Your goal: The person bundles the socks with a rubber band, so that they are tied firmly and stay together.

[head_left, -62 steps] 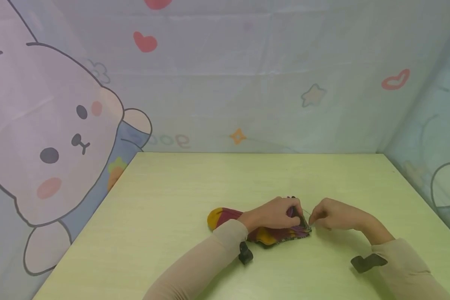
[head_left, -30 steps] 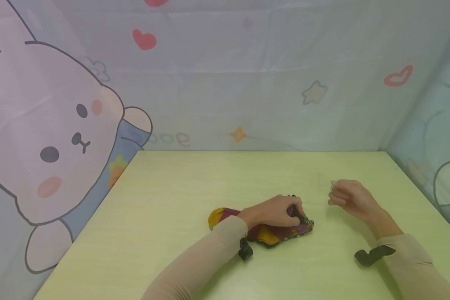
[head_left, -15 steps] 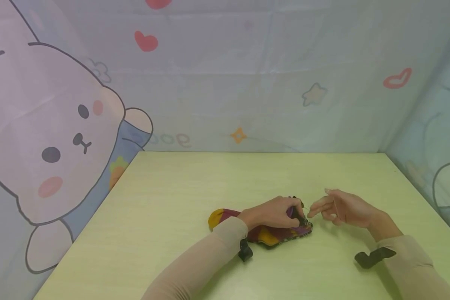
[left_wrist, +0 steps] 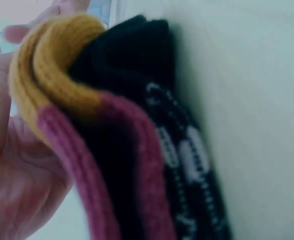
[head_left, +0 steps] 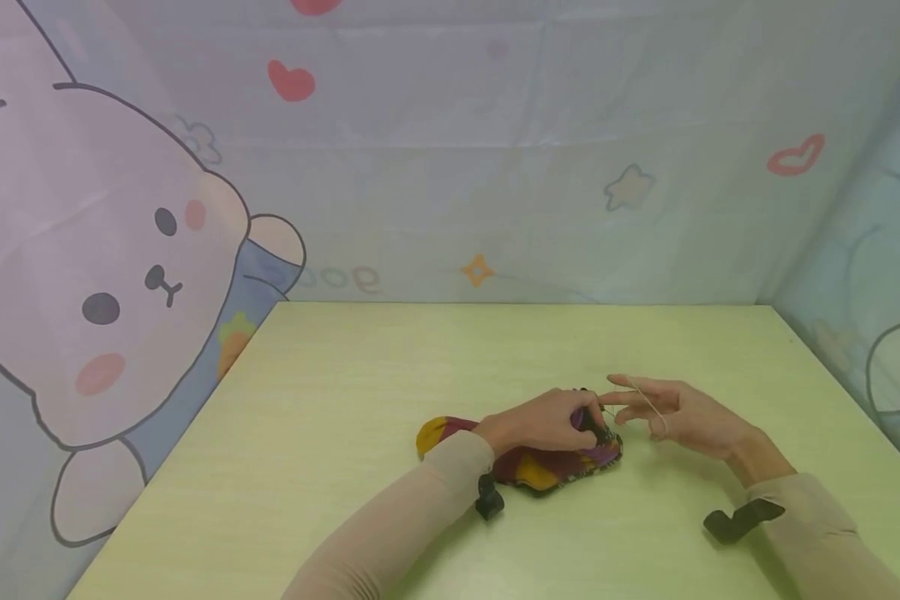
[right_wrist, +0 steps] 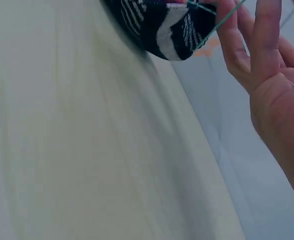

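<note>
A folded bundle of knitted socks [head_left: 536, 473], maroon and mustard with black-and-white patterned ones, lies on the table. My left hand [head_left: 547, 422] grips the bundle from above near its cuff end, fingertips curled at the cuffs. In the left wrist view the socks [left_wrist: 77, 155] show in layers beside the palm. Close to the cuffs, my right hand [head_left: 693, 415] has its fingers spread. A thin band [head_left: 648, 406] stretches between its thumb and fingers. The right wrist view shows this greenish band [right_wrist: 209, 35] running from the fingers to the patterned sock [right_wrist: 166, 35].
The pale yellow-green table [head_left: 330, 375] extends around the socks. Behind it hangs a printed curtain [head_left: 450, 167] with a rabbit, hearts and stars. Each wrist carries a black camera mount [head_left: 742, 521] below the sleeve.
The right hand pulled away from the cuffs, then came back with its fingers opening and the band now stretched across them. The left hand keeps its grip on the socks.
</note>
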`<state>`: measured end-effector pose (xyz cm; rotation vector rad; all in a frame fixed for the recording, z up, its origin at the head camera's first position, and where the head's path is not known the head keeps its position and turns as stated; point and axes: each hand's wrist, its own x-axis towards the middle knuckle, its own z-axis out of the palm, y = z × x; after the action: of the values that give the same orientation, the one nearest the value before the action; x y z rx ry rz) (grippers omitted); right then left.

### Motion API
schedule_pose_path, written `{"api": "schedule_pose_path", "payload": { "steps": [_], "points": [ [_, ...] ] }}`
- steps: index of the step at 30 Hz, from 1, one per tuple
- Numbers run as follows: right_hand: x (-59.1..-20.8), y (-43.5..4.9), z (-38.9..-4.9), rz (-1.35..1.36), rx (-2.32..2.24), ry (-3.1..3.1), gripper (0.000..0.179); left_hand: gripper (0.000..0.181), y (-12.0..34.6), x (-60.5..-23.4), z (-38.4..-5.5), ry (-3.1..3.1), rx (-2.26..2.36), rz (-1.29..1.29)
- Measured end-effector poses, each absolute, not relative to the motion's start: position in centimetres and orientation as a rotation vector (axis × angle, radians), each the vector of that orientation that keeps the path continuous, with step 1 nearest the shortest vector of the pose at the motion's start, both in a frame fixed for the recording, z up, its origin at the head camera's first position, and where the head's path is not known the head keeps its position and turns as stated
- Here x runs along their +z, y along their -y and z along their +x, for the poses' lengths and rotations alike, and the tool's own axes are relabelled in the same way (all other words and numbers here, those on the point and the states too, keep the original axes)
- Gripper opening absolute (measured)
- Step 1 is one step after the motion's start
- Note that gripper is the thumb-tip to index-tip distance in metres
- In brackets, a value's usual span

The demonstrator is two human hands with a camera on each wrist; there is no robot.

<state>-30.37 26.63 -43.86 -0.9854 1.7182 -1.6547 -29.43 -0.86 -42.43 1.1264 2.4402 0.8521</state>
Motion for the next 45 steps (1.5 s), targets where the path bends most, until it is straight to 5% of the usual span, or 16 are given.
{"api": "schedule_pose_path", "payload": {
  "steps": [6, 18, 21, 28, 45],
  "points": [
    [-43.7, -26.1, -30.4, -1.014, -1.816, -1.534, 0.058, 0.022, 0.8, -42.1, -29.4, -2.421, 0.822, 1.148],
    [-43.3, -25.3, -30.5, -1.170, -1.829, -1.167, 0.089, 0.021, 0.9, -42.0, -29.2, -2.428, 0.822, 1.148],
    [-43.3, -25.3, -30.5, -1.174, -1.827, -1.222, 0.085, 0.021, 0.9, -42.3, -29.2, -2.428, 0.848, 1.157],
    [-43.4, -25.4, -30.1, -1.185, -1.755, -1.561, 0.075, 0.049, 0.8, -42.4, -28.7, -2.391, 1.031, 1.117],
    [-43.0, -25.1, -29.3, -0.937, -1.573, -2.185, 0.075, 0.082, 0.6, -43.2, -29.1, -2.321, 1.143, 1.216]
  ]
}}
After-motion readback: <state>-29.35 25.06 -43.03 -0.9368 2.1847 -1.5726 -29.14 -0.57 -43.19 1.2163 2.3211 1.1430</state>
